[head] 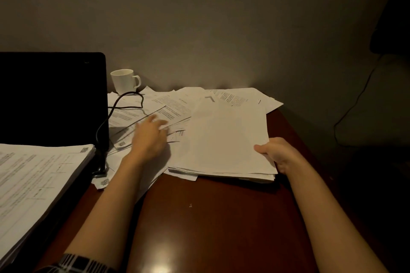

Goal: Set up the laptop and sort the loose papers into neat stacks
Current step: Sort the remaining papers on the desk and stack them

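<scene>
Mid-sorting, the right hand [280, 154] gripped the half-squared stack of white sheets [224, 139] on the dark wooden desk [210, 217], while the open-fingered left hand [150, 137] reached over loose printed papers [159, 106], probably gathering them next.

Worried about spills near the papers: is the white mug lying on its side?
No. The white mug stands upright at the back of the table, beside the open laptop.

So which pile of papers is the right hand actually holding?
The blank-topped stack at centre-right; the right hand grips its near corner. The printed stack by the laptop lies untouched.
</scene>
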